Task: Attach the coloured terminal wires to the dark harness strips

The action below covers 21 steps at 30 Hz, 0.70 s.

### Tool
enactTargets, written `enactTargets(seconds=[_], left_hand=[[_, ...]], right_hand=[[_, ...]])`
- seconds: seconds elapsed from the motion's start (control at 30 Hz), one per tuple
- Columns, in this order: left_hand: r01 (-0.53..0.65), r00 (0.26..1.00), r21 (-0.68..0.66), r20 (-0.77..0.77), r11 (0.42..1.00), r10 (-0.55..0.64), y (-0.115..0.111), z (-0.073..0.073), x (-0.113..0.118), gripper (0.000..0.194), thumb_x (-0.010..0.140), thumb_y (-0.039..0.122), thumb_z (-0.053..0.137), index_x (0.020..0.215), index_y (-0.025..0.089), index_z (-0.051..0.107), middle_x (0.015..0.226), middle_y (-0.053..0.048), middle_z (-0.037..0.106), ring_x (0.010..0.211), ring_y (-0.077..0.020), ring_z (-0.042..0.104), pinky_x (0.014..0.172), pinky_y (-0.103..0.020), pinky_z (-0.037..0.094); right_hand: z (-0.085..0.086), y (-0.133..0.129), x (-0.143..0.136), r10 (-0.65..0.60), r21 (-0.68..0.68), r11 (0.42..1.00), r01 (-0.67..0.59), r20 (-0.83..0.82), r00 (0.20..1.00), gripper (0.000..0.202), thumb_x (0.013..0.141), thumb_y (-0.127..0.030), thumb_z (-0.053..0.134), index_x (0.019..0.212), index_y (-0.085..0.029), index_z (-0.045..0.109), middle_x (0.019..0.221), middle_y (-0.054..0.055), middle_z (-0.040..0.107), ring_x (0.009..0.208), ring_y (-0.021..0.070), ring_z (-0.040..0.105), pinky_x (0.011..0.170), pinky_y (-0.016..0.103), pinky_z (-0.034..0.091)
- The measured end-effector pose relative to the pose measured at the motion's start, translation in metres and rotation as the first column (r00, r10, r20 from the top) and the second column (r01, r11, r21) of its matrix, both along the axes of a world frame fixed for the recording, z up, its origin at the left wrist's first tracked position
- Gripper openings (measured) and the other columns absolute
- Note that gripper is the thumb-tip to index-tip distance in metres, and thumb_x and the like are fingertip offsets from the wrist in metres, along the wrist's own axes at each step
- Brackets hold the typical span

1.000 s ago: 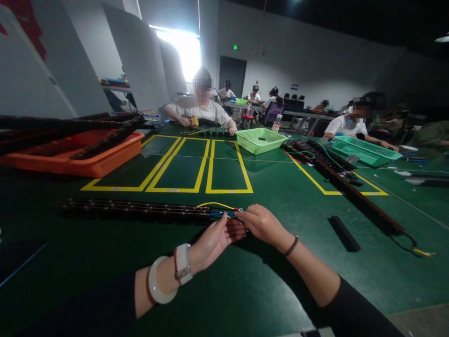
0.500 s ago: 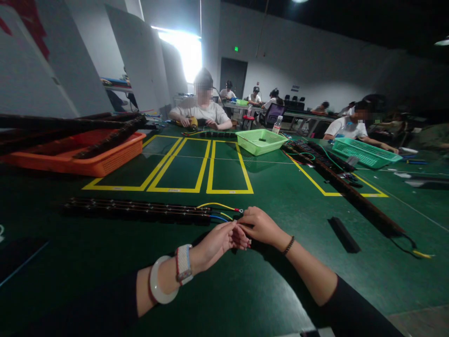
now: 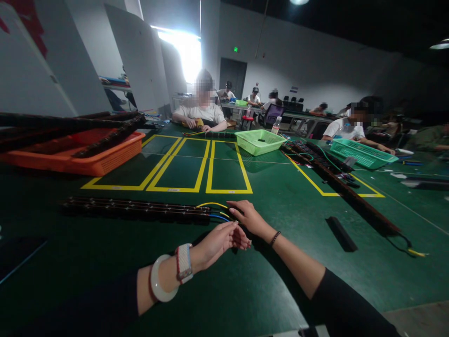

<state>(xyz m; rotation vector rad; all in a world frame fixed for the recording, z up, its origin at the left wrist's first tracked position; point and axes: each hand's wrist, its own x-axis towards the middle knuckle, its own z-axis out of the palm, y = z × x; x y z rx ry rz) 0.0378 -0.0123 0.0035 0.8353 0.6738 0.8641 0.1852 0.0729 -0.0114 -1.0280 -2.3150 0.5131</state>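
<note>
A long black strip assembly (image 3: 140, 209) with metal rods along its top lies on the green table in front of me. From its right end come a yellow wire (image 3: 213, 204), a blue wire (image 3: 220, 216) and a yellow-green wire (image 3: 224, 215). My left hand (image 3: 224, 238) is curled at the wire ends, thumb and forefinger closed where the blue wire reaches them; the wire's tip is hidden. Just beyond it, my right hand (image 3: 250, 219) has its thumb and forefinger closed around the yellow wire, covering its end.
An orange basket (image 3: 119, 152) with long black strips stands at the left. Further back are a light green basket (image 3: 261, 142) and a teal basket (image 3: 365, 154). A long strip (image 3: 358, 201) and a short black piece (image 3: 341, 234) lie at the right. Co-workers sit beyond.
My right hand has moved left and slightly away from me, onto the yellow wire, covering the ring terminal that showed before. My left hand has stayed almost still.
</note>
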Motion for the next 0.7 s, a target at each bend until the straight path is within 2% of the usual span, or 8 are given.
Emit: enactTargets(seconds=[0.07, 0.2, 0.47, 0.57, 0.7], left_hand=[[0.004, 1.000, 0.000, -0.005, 1.000, -0.004, 0.0002, 0.0001, -0.0001, 0.031, 0.087, 0.039, 0.050, 0.083, 0.009, 0.057, 0.084, -0.014, 0.066, 0.079, -0.0206, 0.062, 0.078, -0.035, 0.046], [0.004, 1.000, 0.002, 0.002, 1.000, -0.004, 0.0000, 0.0014, -0.0004, 0.032, 0.087, 0.040, 0.050, 0.082, 0.010, 0.057, 0.085, -0.014, 0.066, 0.080, -0.0206, 0.062, 0.078, -0.035, 0.046], [0.010, 1.000, 0.001, 0.008, 1.000, -0.010, 0.0003, 0.0005, -0.0012, 0.032, 0.087, 0.040, 0.049, 0.082, 0.009, 0.058, 0.084, -0.014, 0.066, 0.080, -0.0209, 0.062, 0.080, -0.036, 0.045], [0.011, 1.000, -0.002, 0.007, 1.000, -0.011, 0.0006, -0.0007, -0.0009, 0.032, 0.087, 0.040, 0.049, 0.082, 0.009, 0.058, 0.084, -0.014, 0.066, 0.079, -0.0208, 0.063, 0.079, -0.036, 0.045], [0.000, 1.000, -0.016, -0.005, 1.000, 0.000, 0.0001, 0.0009, -0.0004, 0.029, 0.087, 0.036, 0.050, 0.082, 0.009, 0.058, 0.083, -0.014, 0.066, 0.078, -0.0207, 0.063, 0.078, -0.036, 0.046]], right_hand=[[-0.0012, 0.0022, -0.0017, -0.031, 0.002, 1.000, 0.031, 0.034, 0.999, 0.030, 0.095, -0.033, 0.046, 0.118, -0.021, 0.060, 0.104, 0.007, 0.066, 0.095, 0.0197, 0.055, 0.085, 0.035, 0.038], [-0.0029, 0.0046, -0.0008, -0.012, 0.020, 1.000, 0.010, 0.081, 0.997, 0.022, 0.093, -0.029, 0.052, 0.105, -0.021, 0.067, 0.087, 0.005, 0.066, 0.084, 0.0175, 0.053, 0.077, 0.032, 0.037], [-0.0002, -0.0008, 0.0021, -0.012, 0.163, 0.987, 0.006, 0.035, 0.999, 0.012, 0.086, -0.022, 0.063, 0.094, -0.022, 0.071, 0.084, 0.003, 0.065, 0.085, 0.0167, 0.054, 0.079, 0.032, 0.034], [0.0013, -0.0010, 0.0022, 0.041, 0.114, 0.993, -0.043, 0.015, 0.999, 0.011, 0.086, -0.019, 0.062, 0.093, -0.020, 0.070, 0.087, 0.003, 0.067, 0.086, 0.0161, 0.056, 0.080, 0.032, 0.036], [0.0038, -0.0019, 0.0015, 0.108, -0.045, 0.993, -0.109, -0.035, 0.994, 0.012, 0.089, -0.020, 0.056, 0.094, -0.017, 0.067, 0.088, 0.003, 0.069, 0.081, 0.0147, 0.059, 0.078, 0.029, 0.040]])
